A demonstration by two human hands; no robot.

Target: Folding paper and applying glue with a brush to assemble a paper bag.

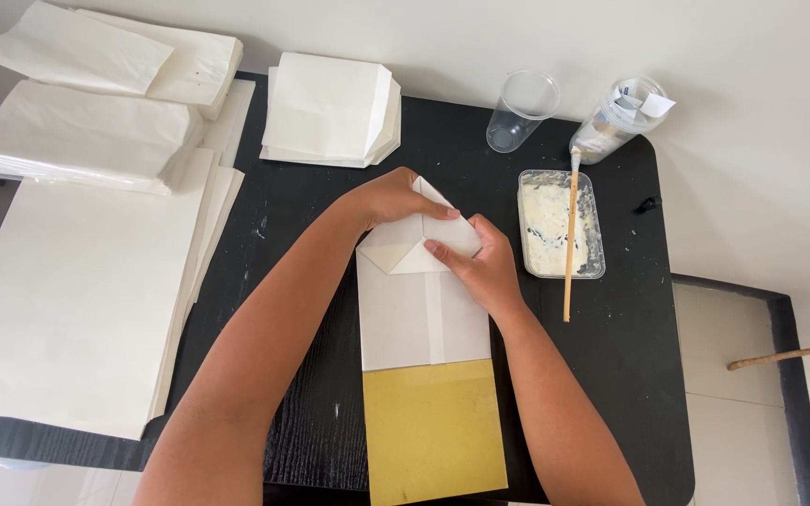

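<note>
White paper bag (421,314) lies flat at the middle of the black counter (311,244), its lower end over a yellow board (433,431). Both hands press its folded top flaps: the left hand (396,199) lies loosely curled over the upper flap, the right hand (480,267) pins the right corner with fingers nearly flat. Right of the bag sits a glue tray (560,225) with a wooden stick (570,244); beyond it, a clear cup (522,111). Left of the bag, paper stacks (77,281).

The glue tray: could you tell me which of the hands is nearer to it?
Right. The right hand presses the paper fold just beside the glue tray; the left hand lies farther away.
</note>
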